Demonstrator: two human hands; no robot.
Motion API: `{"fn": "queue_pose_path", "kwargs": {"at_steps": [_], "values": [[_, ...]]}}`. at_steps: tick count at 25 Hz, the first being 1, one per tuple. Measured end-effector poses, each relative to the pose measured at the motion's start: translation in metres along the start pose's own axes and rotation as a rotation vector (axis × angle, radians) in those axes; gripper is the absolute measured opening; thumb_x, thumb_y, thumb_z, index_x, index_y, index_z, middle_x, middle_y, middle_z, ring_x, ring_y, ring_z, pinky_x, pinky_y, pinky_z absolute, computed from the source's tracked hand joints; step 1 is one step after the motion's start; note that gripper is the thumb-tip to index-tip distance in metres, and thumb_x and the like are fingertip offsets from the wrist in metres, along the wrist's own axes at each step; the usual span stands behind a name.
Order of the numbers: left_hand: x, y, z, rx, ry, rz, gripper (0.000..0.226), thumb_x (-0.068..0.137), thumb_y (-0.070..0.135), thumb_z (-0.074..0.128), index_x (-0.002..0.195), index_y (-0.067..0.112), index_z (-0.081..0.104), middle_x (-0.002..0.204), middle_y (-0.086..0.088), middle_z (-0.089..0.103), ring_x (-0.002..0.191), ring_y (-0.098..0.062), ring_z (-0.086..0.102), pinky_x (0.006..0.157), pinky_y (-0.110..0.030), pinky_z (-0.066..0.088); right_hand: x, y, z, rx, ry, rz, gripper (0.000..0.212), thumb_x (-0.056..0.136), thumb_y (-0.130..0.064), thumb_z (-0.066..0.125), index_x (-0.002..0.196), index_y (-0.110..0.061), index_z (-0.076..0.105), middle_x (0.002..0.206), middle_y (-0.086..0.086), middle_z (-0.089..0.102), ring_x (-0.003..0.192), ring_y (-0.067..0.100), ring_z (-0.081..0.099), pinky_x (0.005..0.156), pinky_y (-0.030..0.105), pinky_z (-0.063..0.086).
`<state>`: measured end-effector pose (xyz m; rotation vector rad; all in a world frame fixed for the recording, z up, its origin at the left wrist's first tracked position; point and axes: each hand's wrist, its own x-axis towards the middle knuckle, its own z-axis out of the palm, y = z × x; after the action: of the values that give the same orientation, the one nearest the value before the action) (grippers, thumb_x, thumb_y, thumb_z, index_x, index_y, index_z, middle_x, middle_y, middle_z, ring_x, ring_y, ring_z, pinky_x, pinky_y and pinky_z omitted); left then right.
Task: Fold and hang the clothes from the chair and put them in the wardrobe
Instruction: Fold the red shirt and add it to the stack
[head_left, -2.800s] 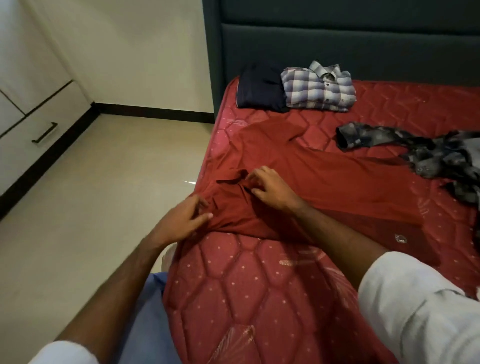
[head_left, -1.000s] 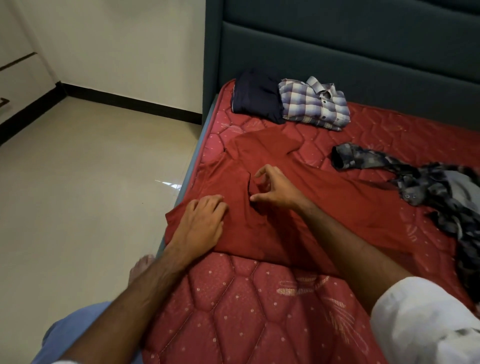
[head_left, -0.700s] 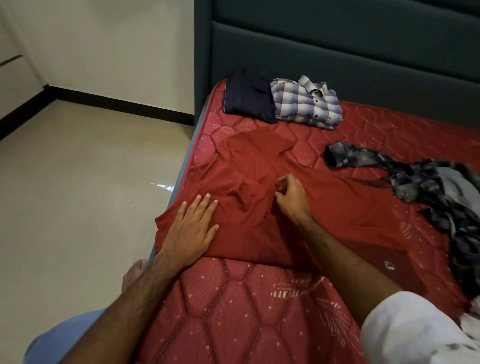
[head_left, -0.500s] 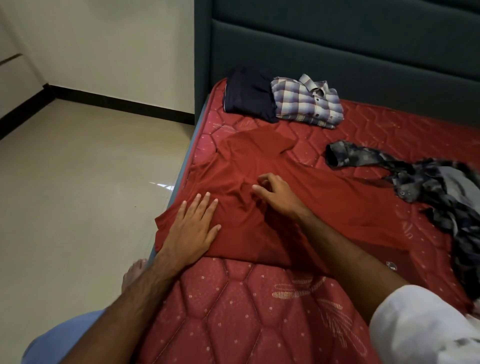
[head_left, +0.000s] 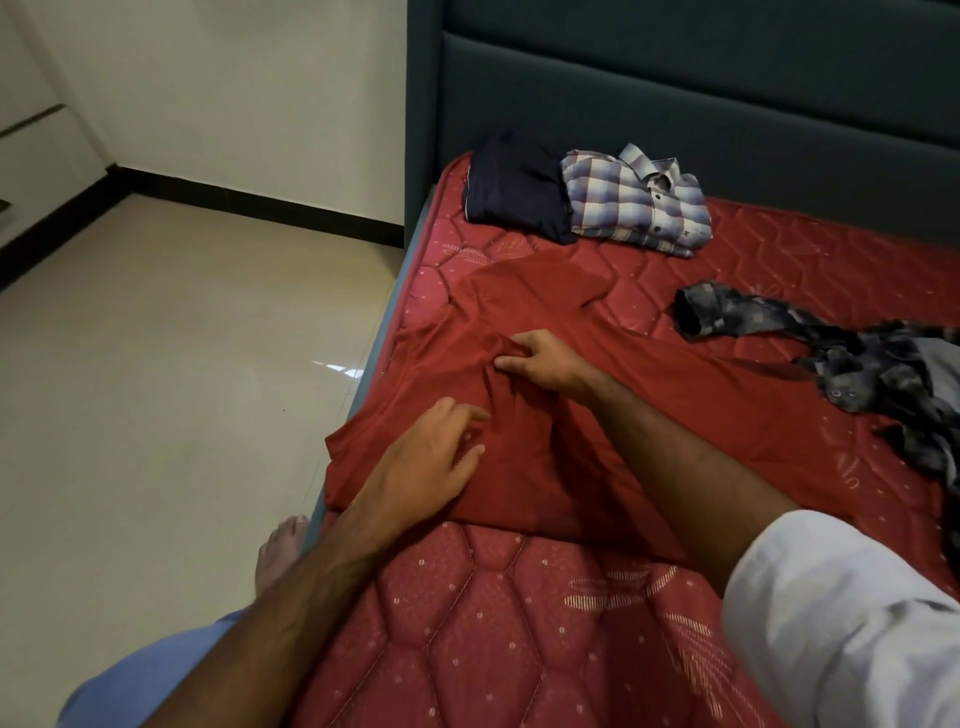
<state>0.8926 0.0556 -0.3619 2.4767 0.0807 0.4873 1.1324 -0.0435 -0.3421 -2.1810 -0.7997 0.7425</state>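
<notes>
Red shirt (head_left: 649, 395) bunched under right hand (head_left: 545, 361) fingertips.

Red mattress (head_left: 519, 649), teal headboard (head_left: 675, 93).

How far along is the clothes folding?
Done: a navy garment and a checked shirt lie folded by the headboard. In hand: the right hand pinches the spread red shirt; the left hand rests on it. Left: the crumpled grey patterned shirt, then the wardrobe.
</notes>
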Motion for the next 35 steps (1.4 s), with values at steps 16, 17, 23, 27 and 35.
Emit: {"fn": "queue_pose_path", "kwargs": {"at_steps": [16,17,23,27,35], "values": [[0.015,-0.028,-0.035,-0.744,-0.049,-0.798,0.047,0.094,0.008,0.069,0.136,0.008,0.047,0.085,-0.007,0.063,0.063,-0.014,0.064,0.045,-0.026,0.049,-0.134,-0.003,0.047,-0.804,-0.212,-0.742,0.059,0.100,-0.028,0.053,0.156,-0.023,0.034,0.109,-0.001,0.047,0.095,0.018,0.052,0.078,0.034,0.048],[0.014,-0.031,-0.038,-0.728,-0.045,-0.778,0.048,0.093,-0.001,0.067,0.136,0.005,0.045,0.078,-0.008,0.059,0.053,-0.013,0.060,0.038,-0.026,0.047,-0.138,-0.001,0.045,-0.784,-0.190,-0.744,0.059,0.098,-0.022,0.054,0.154,-0.021,0.037,0.108,0.000,0.047,0.094,0.019,0.052,0.078,0.034,0.046],[0.007,-0.035,-0.053,-0.511,-0.122,-0.688,0.053,0.089,0.001,0.072,0.133,0.015,0.046,0.085,-0.011,0.058,0.046,-0.014,0.058,0.040,-0.029,0.048,-0.169,0.003,0.030,-0.605,-0.109,-0.700,0.047,0.094,-0.012,0.055,0.141,-0.019,0.052,0.114,-0.001,0.052,0.102,0.014,0.054,0.084,0.024,0.045],[0.004,-0.021,-0.052,0.349,0.071,-0.299,0.042,0.089,0.032,0.072,0.124,0.014,0.056,0.108,-0.010,0.057,0.092,-0.031,0.060,0.075,-0.046,0.052,-0.169,0.028,0.019,-0.366,0.229,-0.530,0.022,0.097,-0.025,0.065,0.119,-0.021,0.063,0.110,-0.008,0.055,0.100,0.009,0.056,0.091,0.033,0.048],[-0.012,-0.025,0.011,0.555,-0.387,0.048,0.075,0.099,0.068,0.013,0.159,0.025,0.031,0.167,-0.002,0.025,0.152,-0.027,0.027,0.120,-0.058,0.023,-0.128,0.065,0.015,-0.226,0.331,-0.157,0.027,0.086,-0.029,0.076,0.110,-0.024,0.066,0.099,-0.003,0.054,0.090,0.014,0.054,0.087,0.043,0.050]]}}
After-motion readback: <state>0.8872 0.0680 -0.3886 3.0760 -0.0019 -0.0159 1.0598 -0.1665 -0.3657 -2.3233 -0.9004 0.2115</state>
